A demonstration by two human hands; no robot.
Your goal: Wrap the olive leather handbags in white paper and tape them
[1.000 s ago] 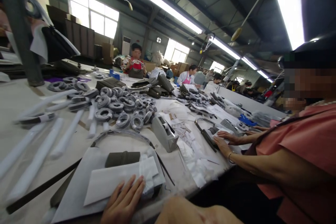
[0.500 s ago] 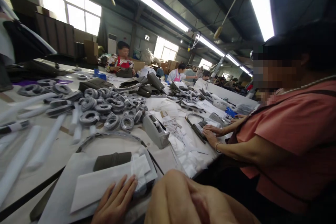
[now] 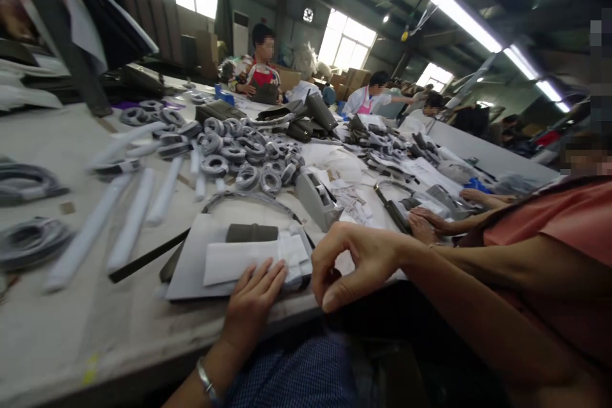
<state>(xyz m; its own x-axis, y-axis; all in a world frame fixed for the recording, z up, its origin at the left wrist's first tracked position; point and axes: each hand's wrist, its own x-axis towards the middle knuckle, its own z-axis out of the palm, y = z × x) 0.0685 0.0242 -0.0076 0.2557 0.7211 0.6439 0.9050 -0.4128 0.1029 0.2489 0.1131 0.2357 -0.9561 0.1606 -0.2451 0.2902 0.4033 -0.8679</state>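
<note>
R hand [image 3: 361,255] has gone fwd since ½ sec ago: then it was low & close to the camera, now it looks up in the air, just on the near side of the gray tape holder [image 3: 310,201]. Its fingers curl in w/ the thumb close by, but can't tell if they pinch smth. White packet [image 3: 224,263] lies L of the tape holder & a bit nearer, on a big white sheet [image 3: 191,248]. Its long way goes side to side, w/ one short end twd the tape holder's side. L hand [image 3: 258,284] is flat on the packet, fingers out, not gripping, same as bef. Dark green piece [image 3: 252,233] sits btwn packet & strap [image 3: 255,195], which bends in a curve up twd the tape holder. Camera has turned, so more of the table's near edge shows.

Pale table [image 3: 52,331] is under it all. Wrapped coils [image 3: 255,150] heap up L of & past the tape holder; white tubes [image 3: 131,223] lie farther L. R of it, a co-worker in a pink-red top [image 3: 578,210] has hands [image 3: 425,223] on the table stuff. Way past it: more ppl, bright windows [image 3: 347,38], long lights [image 3: 468,19].
</note>
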